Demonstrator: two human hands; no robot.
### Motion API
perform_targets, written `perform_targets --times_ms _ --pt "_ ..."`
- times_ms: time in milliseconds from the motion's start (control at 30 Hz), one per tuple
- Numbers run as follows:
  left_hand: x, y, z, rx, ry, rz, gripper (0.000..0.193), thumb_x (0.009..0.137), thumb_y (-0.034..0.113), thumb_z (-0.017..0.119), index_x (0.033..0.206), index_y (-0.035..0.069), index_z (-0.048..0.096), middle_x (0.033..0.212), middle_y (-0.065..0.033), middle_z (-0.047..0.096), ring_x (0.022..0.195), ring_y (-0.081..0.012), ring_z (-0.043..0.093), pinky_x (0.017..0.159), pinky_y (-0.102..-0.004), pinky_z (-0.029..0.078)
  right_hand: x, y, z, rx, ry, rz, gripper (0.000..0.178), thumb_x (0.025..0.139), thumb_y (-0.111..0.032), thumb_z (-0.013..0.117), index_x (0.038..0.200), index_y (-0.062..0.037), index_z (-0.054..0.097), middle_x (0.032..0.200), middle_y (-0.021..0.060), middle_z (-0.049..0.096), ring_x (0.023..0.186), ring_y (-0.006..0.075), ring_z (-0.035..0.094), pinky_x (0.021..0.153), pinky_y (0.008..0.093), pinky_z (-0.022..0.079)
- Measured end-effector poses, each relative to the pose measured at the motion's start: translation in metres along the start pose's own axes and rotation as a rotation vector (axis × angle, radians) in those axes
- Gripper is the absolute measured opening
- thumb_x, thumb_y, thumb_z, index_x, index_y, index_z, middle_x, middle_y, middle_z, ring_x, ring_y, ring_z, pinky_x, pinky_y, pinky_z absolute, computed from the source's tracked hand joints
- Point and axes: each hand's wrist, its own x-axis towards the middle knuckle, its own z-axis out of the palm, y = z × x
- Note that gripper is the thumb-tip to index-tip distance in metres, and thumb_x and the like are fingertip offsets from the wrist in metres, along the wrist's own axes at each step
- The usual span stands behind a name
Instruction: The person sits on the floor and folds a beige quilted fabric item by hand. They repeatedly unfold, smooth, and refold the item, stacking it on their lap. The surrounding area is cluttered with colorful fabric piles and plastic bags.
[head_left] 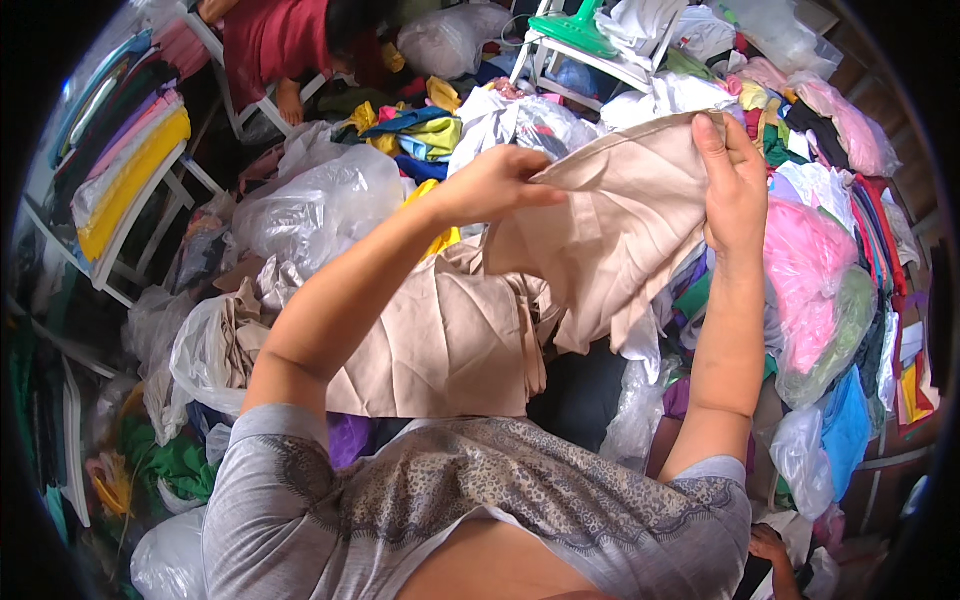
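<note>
You have a beige cloth up in the air in front of you, over your lap and a bit to the right. Its top edge runs between your two hands, and the rest hangs down in soft folds.

Your right hand is up high and pinches the top right corner. The thumb lies flat on the near side and points up, with the other fingers bent behind the cloth. Your right arm goes almost straight up from the elbow.

Your left hand is at the other end, a little lower than the right one. It pinches the left edge, with the fingers pointing to the right. Your left elbow sticks out to the side, and that arm slants up and across.

Below your left arm lies a beige pile of the same kind of cloth, close to your grey shirt.

Farther out, a big clear plastic bag sits to the left. A pink bundle in plastic is by your right arm. Up at the top, a green fan base stands on a white chair. At the left, folded cloths make a bright stack.
</note>
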Motion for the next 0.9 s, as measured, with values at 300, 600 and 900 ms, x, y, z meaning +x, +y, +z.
perform_targets --times_ms 300,600,900 --pt "-0.026 -0.040 -0.091 -0.130 0.184 -0.070 0.008 0.098 0.009 0.064 0.104 0.006 0.065 0.092 0.0049 0.063 0.089 -0.0058 0.056 0.083 -0.0227 0.047 0.032 0.052 -0.019 0.214 0.125 0.249 0.021 0.099 -0.026 0.066 0.105 -0.0052 0.069 0.093 -0.0030 0.067 0.084 0.0059 0.058 0.079 0.0223 0.045" --pt "-0.126 0.051 -0.131 0.477 0.144 -0.025 0.026 0.089 0.015 0.077 0.106 0.002 0.062 0.087 0.0016 0.054 0.083 -0.0052 0.049 0.069 -0.0232 0.043 -0.011 0.046 -0.002 0.270 0.125 0.021 0.027 0.103 -0.022 0.061 0.119 -0.0011 0.064 0.112 0.0076 0.068 0.099 0.0157 0.066 0.088 0.0301 0.052" --pt "-0.220 0.081 -0.134 -0.177 0.455 0.273 0.013 0.096 0.008 0.064 0.104 -0.002 0.062 0.108 -0.0085 0.067 0.093 -0.0140 0.064 0.083 -0.0252 0.048 -0.063 -0.006 0.023 0.344 0.178 0.050 0.030 0.103 -0.025 0.060 0.120 0.0003 0.062 0.112 0.0087 0.067 0.098 0.0166 0.065 0.087 0.0287 0.051"
